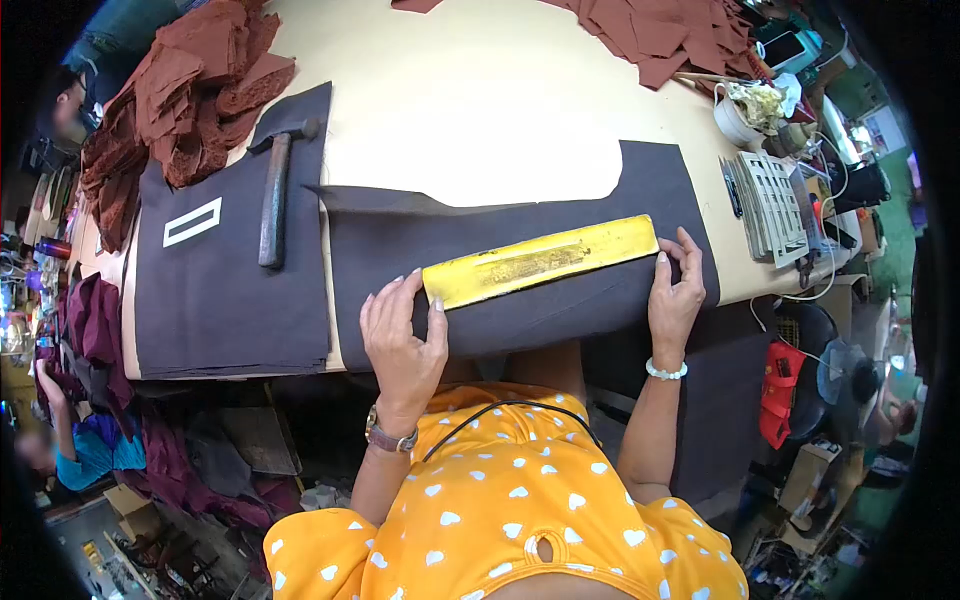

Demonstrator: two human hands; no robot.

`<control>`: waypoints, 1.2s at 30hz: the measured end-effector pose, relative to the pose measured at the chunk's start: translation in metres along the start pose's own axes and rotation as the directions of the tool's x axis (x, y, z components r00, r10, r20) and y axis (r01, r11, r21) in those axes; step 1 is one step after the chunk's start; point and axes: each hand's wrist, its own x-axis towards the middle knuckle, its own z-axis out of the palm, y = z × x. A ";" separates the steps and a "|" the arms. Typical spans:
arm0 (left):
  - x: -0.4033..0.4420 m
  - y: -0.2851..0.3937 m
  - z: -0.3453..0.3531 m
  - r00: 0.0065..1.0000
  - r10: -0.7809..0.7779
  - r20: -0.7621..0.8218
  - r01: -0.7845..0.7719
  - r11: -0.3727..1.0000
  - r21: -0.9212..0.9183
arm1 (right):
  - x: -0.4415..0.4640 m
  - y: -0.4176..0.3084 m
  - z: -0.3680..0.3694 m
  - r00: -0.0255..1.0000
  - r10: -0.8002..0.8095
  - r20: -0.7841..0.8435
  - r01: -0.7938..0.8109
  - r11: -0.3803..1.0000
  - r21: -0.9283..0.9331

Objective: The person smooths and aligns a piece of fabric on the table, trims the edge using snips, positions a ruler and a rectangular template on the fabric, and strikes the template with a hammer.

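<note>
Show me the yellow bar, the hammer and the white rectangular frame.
Yellow bar (540, 261): head view, middle of its worn upper face.
Hammer (274, 203): head view, on its handle.
White rectangular frame (193, 231): head view, on its lower strip.

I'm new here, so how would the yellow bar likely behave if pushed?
Probably stiff: the yellow bar has straight edges. Its broad, flat top suggests sliding rather than rolling. It might drag the dark cloth beneath.

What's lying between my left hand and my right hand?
In the head view, a yellow bar lies on dark fabric between your left hand and right hand.
</note>
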 end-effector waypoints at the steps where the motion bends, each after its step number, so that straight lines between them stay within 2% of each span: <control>1: 0.001 0.001 0.002 1.000 -0.020 0.000 0.020 0.999 -0.034 | 0.001 0.000 0.001 1.000 0.007 0.006 -0.007 1.000 -0.002; 5: 0.016 0.004 0.007 0.998 -0.060 0.033 0.064 0.991 -0.119 | 0.008 0.003 0.002 0.996 0.058 0.065 -0.064 0.993 0.098; 6: 0.017 0.002 0.009 0.994 -0.077 0.080 0.083 0.994 -0.071 | 0.010 0.002 0.003 0.996 0.053 0.075 -0.062 0.991 0.120; 9: 0.014 -0.003 0.019 0.998 -0.066 0.020 0.066 0.998 -0.019 | 0.011 0.007 0.005 0.995 0.048 0.083 -0.061 0.985 0.160; 15: 0.012 -0.007 0.018 0.993 -0.086 0.080 0.091 0.994 -0.054 | 0.011 0.007 0.007 0.995 0.043 0.089 -0.058 0.983 0.173; 19: 0.012 -0.008 0.021 0.994 -0.061 0.086 0.060 0.998 0.009 | 0.011 0.007 0.007 0.993 0.062 0.101 -0.084 0.971 0.226; 28: 0.011 -0.006 0.018 0.994 -0.093 0.066 0.093 0.996 -0.004 | 0.012 0.009 0.007 0.995 0.035 0.093 -0.048 0.988 0.146; 36: 0.011 -0.006 0.018 0.993 -0.087 0.077 0.089 0.996 -0.019 | 0.012 0.008 0.007 0.994 0.048 0.094 -0.062 0.987 0.150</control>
